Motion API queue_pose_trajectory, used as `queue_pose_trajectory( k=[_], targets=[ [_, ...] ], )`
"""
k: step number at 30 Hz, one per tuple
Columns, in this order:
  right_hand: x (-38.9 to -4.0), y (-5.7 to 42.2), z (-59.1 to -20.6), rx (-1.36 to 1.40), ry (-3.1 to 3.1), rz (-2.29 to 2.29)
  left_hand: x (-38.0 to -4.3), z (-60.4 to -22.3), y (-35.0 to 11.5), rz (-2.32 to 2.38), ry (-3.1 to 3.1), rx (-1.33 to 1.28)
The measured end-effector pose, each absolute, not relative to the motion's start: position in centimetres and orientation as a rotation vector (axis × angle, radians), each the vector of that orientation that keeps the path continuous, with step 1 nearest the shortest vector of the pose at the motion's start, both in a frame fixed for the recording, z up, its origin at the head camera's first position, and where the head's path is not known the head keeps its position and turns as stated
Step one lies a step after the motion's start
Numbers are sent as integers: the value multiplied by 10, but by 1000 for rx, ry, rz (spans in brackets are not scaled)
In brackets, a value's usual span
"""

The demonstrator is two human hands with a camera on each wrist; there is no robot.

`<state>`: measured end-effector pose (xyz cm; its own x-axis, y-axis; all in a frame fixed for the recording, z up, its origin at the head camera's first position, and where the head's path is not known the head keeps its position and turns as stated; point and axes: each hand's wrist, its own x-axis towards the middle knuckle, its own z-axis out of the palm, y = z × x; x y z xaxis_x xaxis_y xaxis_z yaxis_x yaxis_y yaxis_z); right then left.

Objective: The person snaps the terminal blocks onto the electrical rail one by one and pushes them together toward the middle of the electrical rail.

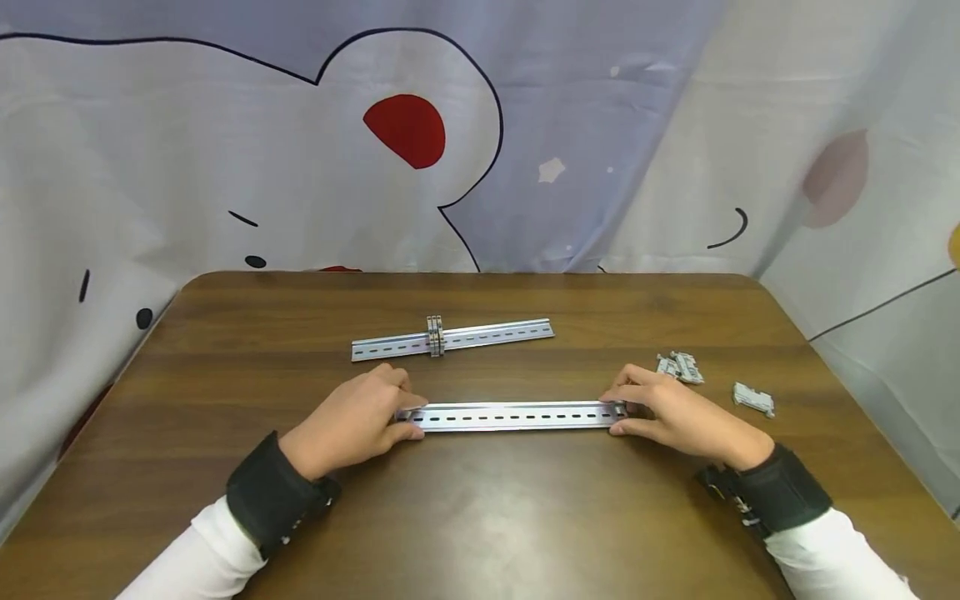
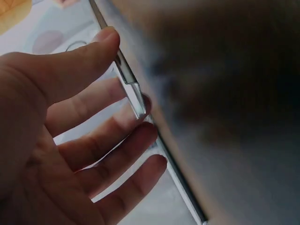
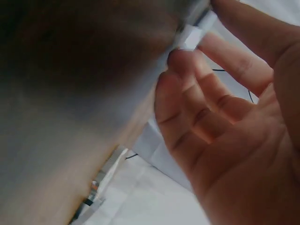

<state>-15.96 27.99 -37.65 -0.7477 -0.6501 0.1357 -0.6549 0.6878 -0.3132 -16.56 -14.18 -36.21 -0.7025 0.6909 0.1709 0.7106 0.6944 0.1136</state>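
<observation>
A slotted metal DIN rail [image 1: 517, 416] lies crosswise on the brown table, in front of the person. At its left end, the left hand [image 1: 356, 423] pinches it between thumb and fingers. The right hand [image 1: 671, 417] grips the opposite end in the same way. In the left wrist view the thumb presses one side of the rail [image 2: 125, 72], and its bent end profile shows by the fingers. Only a short bright piece of the rail [image 3: 192, 36] appears in the right wrist view, between thumb and fingertips.
Behind, a second DIN rail [image 1: 498, 335] lies slightly slanted, with several thin terminal blocks [image 1: 435, 336] clipped on it. Loose grey terminal blocks [image 1: 686, 367] lie beyond the right hand, with another block [image 1: 753, 399] farther right. A patterned curtain [image 1: 570, 150] hangs behind the table [image 1: 495, 517].
</observation>
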Motion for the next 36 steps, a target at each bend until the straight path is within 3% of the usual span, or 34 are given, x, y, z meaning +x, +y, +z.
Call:
queue_pose_trajectory(
  k=[5,12,15,36],
  targets=[
    [-161,278,-372,1021,-2888,492,-165,-368,-134,-242,-2790,-1145],
    [-166,289,-361,438,-2962,321,-163,-370,-132,-445,-2772,-1186],
    [-164,295,-358,317,-3067,228,-162,-370,-129,-464,-2772,-1184],
    [-168,301,-355,273,-3136,302,-166,-366,-118,-697,-2960,-1018]
  ],
)
